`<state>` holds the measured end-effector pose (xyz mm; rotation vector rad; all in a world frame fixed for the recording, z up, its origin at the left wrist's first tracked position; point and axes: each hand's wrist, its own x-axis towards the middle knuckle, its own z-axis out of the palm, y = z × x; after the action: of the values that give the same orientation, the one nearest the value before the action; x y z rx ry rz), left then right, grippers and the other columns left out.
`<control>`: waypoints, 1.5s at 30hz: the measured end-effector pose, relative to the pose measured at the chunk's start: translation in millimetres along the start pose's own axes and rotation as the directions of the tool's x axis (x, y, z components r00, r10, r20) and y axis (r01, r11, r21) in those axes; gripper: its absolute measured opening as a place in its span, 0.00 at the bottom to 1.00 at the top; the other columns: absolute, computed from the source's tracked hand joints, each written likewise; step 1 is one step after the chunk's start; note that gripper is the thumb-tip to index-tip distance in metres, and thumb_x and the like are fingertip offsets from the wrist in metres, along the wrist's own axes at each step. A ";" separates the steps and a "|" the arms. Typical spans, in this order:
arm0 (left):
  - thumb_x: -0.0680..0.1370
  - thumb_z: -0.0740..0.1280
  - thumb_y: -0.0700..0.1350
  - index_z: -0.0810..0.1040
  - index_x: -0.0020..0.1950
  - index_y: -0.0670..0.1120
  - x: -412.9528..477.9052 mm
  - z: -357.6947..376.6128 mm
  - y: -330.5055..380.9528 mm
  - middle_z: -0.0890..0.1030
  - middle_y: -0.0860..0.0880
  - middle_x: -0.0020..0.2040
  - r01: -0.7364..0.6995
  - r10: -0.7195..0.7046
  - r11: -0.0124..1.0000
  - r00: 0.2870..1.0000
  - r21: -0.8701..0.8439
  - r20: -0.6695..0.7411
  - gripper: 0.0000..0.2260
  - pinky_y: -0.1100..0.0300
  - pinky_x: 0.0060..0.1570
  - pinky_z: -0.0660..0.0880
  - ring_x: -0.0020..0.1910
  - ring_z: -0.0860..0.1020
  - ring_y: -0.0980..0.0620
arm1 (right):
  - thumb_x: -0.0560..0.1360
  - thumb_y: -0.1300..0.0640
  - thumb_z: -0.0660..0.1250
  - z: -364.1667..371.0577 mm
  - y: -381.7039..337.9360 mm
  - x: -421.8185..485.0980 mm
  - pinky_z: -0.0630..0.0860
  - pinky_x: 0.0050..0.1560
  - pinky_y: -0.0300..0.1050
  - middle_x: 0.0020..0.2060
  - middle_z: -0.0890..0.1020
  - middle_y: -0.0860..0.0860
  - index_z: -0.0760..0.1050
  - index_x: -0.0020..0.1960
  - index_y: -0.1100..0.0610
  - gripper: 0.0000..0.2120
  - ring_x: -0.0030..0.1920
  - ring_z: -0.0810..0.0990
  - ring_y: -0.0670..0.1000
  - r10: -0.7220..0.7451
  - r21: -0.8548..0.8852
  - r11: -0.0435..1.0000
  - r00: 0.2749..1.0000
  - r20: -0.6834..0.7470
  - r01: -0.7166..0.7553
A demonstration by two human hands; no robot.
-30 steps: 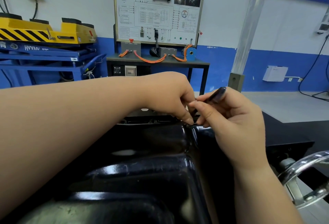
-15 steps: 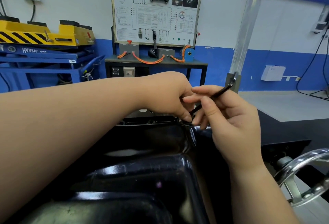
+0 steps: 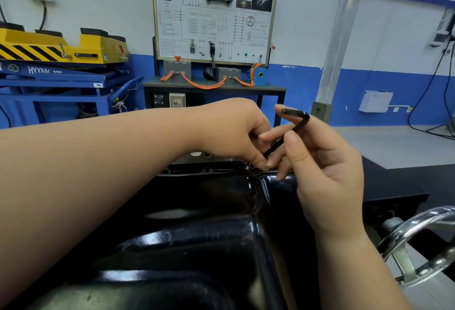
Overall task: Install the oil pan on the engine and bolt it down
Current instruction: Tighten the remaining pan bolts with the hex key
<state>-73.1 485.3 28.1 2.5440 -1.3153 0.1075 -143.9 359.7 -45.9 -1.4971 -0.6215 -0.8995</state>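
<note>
Black oil pan (image 3: pixel 197 243) fills the foreground, its far rim (image 3: pixel 214 170) right under both hands. R hand (image 3: pixel 327 174) grips an L-shaped hex key (image 3: pixel 296 113): short arm up top along the index finger, thumb on the shaft, which slopes down-left to the rim. L hand (image 3: pixel 234 132) fingers (image 3: pixel 258 161) are curled, pinching the key's low end at the rim; tip itself hidden.
</note>
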 end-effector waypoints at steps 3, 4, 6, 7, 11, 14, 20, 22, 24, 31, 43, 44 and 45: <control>0.69 0.73 0.47 0.75 0.32 0.50 -1.3 -0.4 -0.4 0.73 0.55 0.25 0.011 -0.011 1.000 1.000 -0.012 -0.008 0.09 0.70 0.29 0.65 0.27 0.69 0.60 | 0.76 0.64 0.60 -0.8 1.4 0.1 0.74 0.38 0.36 0.43 0.83 0.52 0.76 0.57 0.51 0.15 0.32 0.77 0.49 -0.009 -0.019 1.000 1.000 0.014 0.009; 0.69 0.72 0.47 0.76 0.33 0.49 -1.8 -0.7 -0.6 0.72 0.54 0.25 0.009 -0.009 1.000 1.000 -0.007 -0.007 0.08 0.69 0.29 0.65 0.26 0.69 0.59 | 0.76 0.65 0.60 -0.2 1.8 0.3 0.74 0.38 0.35 0.43 0.83 0.51 0.76 0.57 0.51 0.15 0.32 0.77 0.50 -0.005 -0.038 0.999 1.000 0.017 0.006; 0.70 0.72 0.47 0.78 0.34 0.47 -2.7 -1.5 -1.0 0.71 0.54 0.23 0.009 -0.009 1.000 1.000 0.003 0.000 0.07 0.69 0.28 0.64 0.25 0.69 0.59 | 0.75 0.64 0.61 0.6 1.9 0.6 0.73 0.37 0.35 0.42 0.84 0.49 0.78 0.54 0.51 0.13 0.32 0.78 0.50 -0.002 -0.068 0.998 1.000 0.014 0.003; 0.70 0.72 0.47 0.78 0.34 0.48 -2.9 -1.9 -1.7 0.71 0.55 0.23 0.012 -0.012 1.000 1.000 0.000 0.005 0.07 0.70 0.27 0.64 0.25 0.69 0.59 | 0.75 0.64 0.62 1.1 1.6 0.7 0.73 0.37 0.34 0.41 0.84 0.48 0.79 0.51 0.52 0.11 0.32 0.78 0.49 0.003 -0.072 0.997 1.000 0.004 -0.003; 0.69 0.74 0.50 0.75 0.34 0.52 -2.4 -1.3 -3.6 0.75 0.56 0.26 0.021 -0.020 0.999 1.000 -0.046 0.020 0.09 0.62 0.33 0.70 0.28 0.73 0.57 | 0.70 0.61 0.69 1.3 1.5 0.9 0.73 0.33 0.35 0.35 0.82 0.51 0.78 0.41 0.54 0.04 0.30 0.78 0.46 0.050 -0.046 0.997 0.996 -0.078 -0.054; 0.67 0.75 0.52 0.77 0.36 0.51 -1.3 0.7 -2.9 0.74 0.56 0.26 0.015 -0.015 0.999 1.000 -0.041 0.008 0.08 0.64 0.32 0.68 0.27 0.71 0.60 | 0.68 0.61 0.71 2.2 1.0 0.3 0.74 0.30 0.37 0.30 0.78 0.54 0.75 0.38 0.55 0.05 0.28 0.76 0.47 0.046 -0.088 0.995 0.996 -0.080 -0.053; 0.69 0.74 0.47 0.74 0.31 0.50 -0.6 0.7 -1.8 0.72 0.59 0.22 -0.007 0.007 1.000 1.000 -0.023 0.003 0.11 0.71 0.27 0.64 0.24 0.70 0.62 | 0.72 0.61 0.67 2.1 -0.6 -0.3 0.73 0.32 0.38 0.37 0.81 0.52 0.77 0.46 0.52 0.05 0.30 0.77 0.48 0.043 -0.048 0.998 0.999 0.002 -0.043; 0.69 0.74 0.46 0.71 0.28 0.51 -1.1 -0.2 -1.3 0.72 0.61 0.21 -0.014 0.014 1.000 1.000 0.002 -0.006 0.14 0.72 0.27 0.63 0.24 0.70 0.64 | 0.74 0.61 0.64 2.1 -1.5 -0.6 0.73 0.35 0.37 0.43 0.83 0.52 0.78 0.49 0.51 0.08 0.32 0.77 0.48 0.019 -0.036 0.999 0.998 0.063 -0.017; 0.69 0.73 0.46 0.70 0.27 0.52 -2.4 -1.0 -1.0 0.72 0.59 0.22 -0.024 0.025 0.999 0.999 0.020 -0.023 0.15 0.74 0.26 0.63 0.25 0.71 0.65 | 0.75 0.65 0.61 2.3 -1.4 -0.5 0.74 0.37 0.35 0.45 0.83 0.51 0.78 0.51 0.52 0.12 0.33 0.78 0.49 0.017 -0.048 0.999 0.996 0.084 -0.013; 0.69 0.73 0.51 0.77 0.34 0.50 -2.2 0.1 -2.4 0.74 0.56 0.24 0.030 -0.030 0.999 1.000 -0.024 -0.008 0.08 0.67 0.29 0.65 0.26 0.71 0.61 | 0.71 0.62 0.68 2.9 1.0 1.7 0.74 0.34 0.36 0.38 0.84 0.50 0.79 0.43 0.54 0.04 0.32 0.79 0.47 0.081 -0.081 0.993 0.996 -0.045 -0.084; 0.70 0.73 0.47 0.73 0.30 0.53 -2.7 -3.0 1.1 0.73 0.59 0.22 -0.009 0.008 0.999 1.000 -0.036 -0.011 0.12 0.72 0.28 0.64 0.25 0.71 0.63 | 0.75 0.61 0.64 3.4 -0.1 -0.4 0.73 0.36 0.35 0.42 0.83 0.50 0.79 0.47 0.51 0.07 0.35 0.78 0.44 0.038 -0.075 0.997 0.999 0.035 -0.036; 0.70 0.73 0.47 0.71 0.29 0.53 -3.0 -3.7 1.4 0.73 0.60 0.21 -0.010 0.010 1.000 1.000 -0.026 -0.015 0.14 0.73 0.27 0.64 0.24 0.71 0.64 | 0.75 0.63 0.62 3.1 0.3 -0.4 0.73 0.37 0.34 0.43 0.84 0.49 0.78 0.49 0.51 0.10 0.36 0.79 0.44 0.036 -0.076 0.997 0.999 0.040 -0.033; 0.70 0.73 0.46 0.71 0.28 0.53 -3.1 -3.9 1.0 0.72 0.60 0.20 -0.008 0.008 1.000 1.000 -0.017 -0.017 0.15 0.74 0.26 0.64 0.24 0.71 0.64 | 0.75 0.64 0.61 2.9 0.8 0.0 0.73 0.37 0.34 0.43 0.84 0.48 0.78 0.50 0.52 0.11 0.36 0.79 0.44 0.037 -0.079 0.996 0.999 0.036 -0.034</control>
<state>-75.5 488.3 31.5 2.5184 -1.3146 0.1189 -142.8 362.4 -46.3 -1.5935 -0.5912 -0.8787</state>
